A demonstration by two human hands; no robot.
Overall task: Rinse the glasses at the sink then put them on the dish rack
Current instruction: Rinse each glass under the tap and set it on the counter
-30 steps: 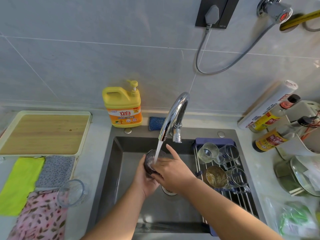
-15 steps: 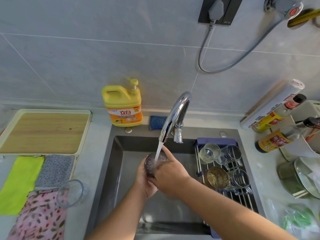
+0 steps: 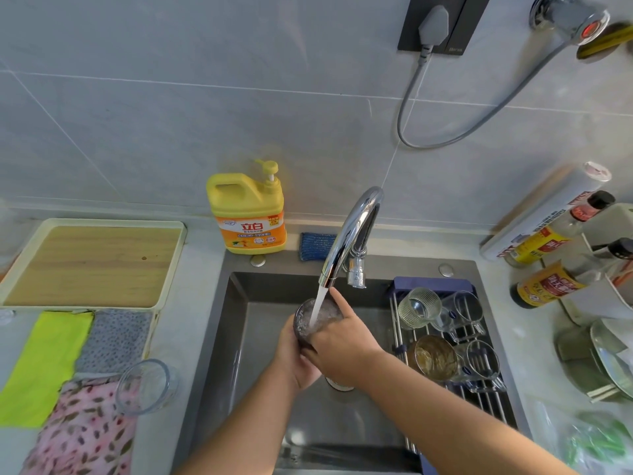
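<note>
Glass (image 3: 317,320) mouth up under running tap (image 3: 352,234), above sink (image 3: 239,354), left hand (image 3: 294,363) cupping its lower left side, grip curled round it, right hand (image 3: 342,342) grasping its right side, forefinger extended along rim, dish rack (image 3: 431,281) just right.

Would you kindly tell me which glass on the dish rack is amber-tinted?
The amber glass lies at the near, sink-side corner of the rack; it alone there is brownish rather than clear.

glass (image 3: 317,318) base hidden by right grip (image 3: 339,341), drain (image 3: 339,385) half covered, socket (image 3: 464,25) cut off
</note>
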